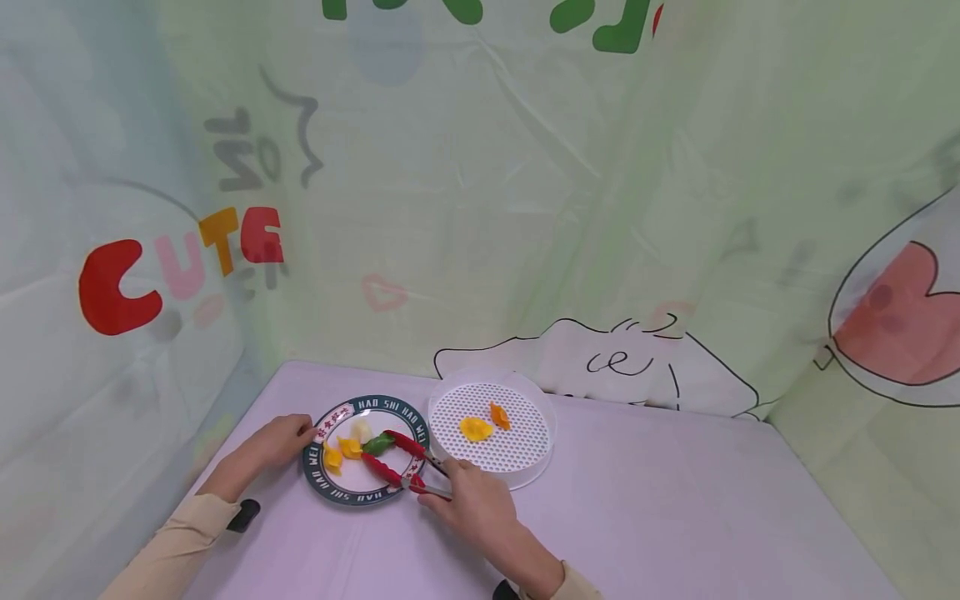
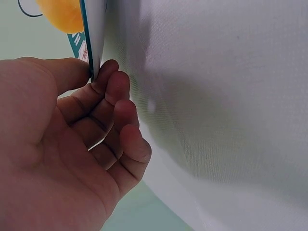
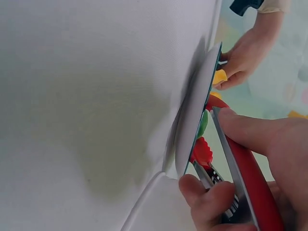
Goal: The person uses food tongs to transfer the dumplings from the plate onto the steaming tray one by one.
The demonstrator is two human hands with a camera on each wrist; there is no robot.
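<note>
A round plate (image 1: 347,495) with a dark lettered rim lies on the table. My left hand (image 1: 279,440) pinches its left rim; in the left wrist view the thumb (image 2: 72,74) is on the upper side and the fingertips underneath. My right hand (image 1: 480,504) grips a pair of red-tipped metal tongs (image 1: 382,469). The tong tips reach over the plate on either side of a green dumpling-shaped piece (image 1: 378,444). Beside it on the plate sit a white piece (image 1: 362,430) and two yellow dumpling-shaped pieces, one nearer the middle (image 1: 349,448) and one at the left (image 1: 332,458).
Right of the plate stands a round white perforated tray (image 1: 517,446), holding a flat yellow piece (image 1: 476,429) and an orange piece (image 1: 500,416). A pale cloth (image 1: 645,517) covers the table. Printed curtains (image 1: 480,208) hang behind and at both sides.
</note>
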